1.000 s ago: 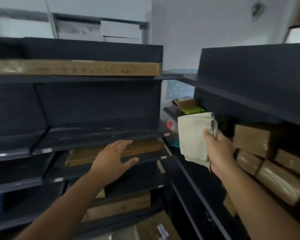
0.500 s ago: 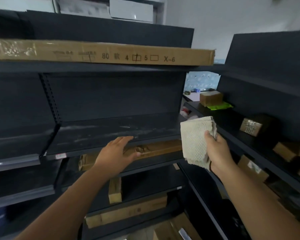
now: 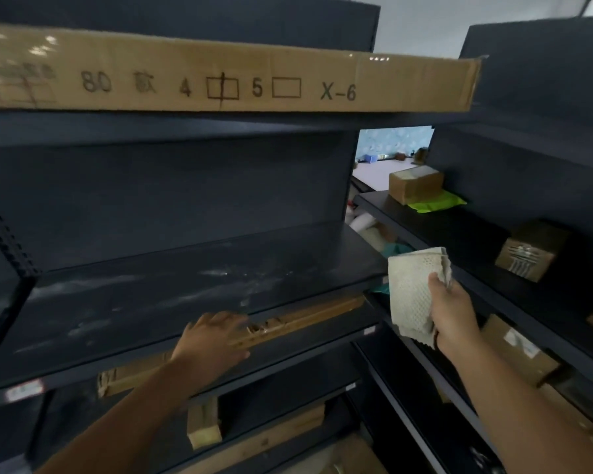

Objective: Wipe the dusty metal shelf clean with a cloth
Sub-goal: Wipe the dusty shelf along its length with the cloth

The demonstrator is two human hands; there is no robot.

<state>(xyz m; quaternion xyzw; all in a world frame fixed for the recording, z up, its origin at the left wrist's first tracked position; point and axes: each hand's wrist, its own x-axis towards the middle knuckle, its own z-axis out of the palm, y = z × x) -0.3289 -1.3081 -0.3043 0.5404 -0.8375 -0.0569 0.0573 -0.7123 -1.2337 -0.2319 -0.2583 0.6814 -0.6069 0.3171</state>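
A dark metal shelf (image 3: pixel 158 302) streaked with pale dust fills the middle of the view. My left hand (image 3: pixel 213 340) rests flat, fingers spread, on its front edge. My right hand (image 3: pixel 454 313) is up at the shelf's right end, shut on a folded off-white waffle cloth (image 3: pixel 411 292). The cloth hangs in the air just beyond the shelf's right corner and touches nothing.
A long cardboard box (image 3: pixel 220 77) lies on the shelf above. A flat wooden-coloured carton (image 3: pixel 302 319) sits on the shelf below, under my left hand. The right-hand shelving (image 3: pixel 459 234) holds several small cartons and a green packet (image 3: pixel 435 203).
The view has moved closer and up toward the dusty shelf. My left hand has settled on its front edge. My right hand with the cloth has kept beside the right corner.
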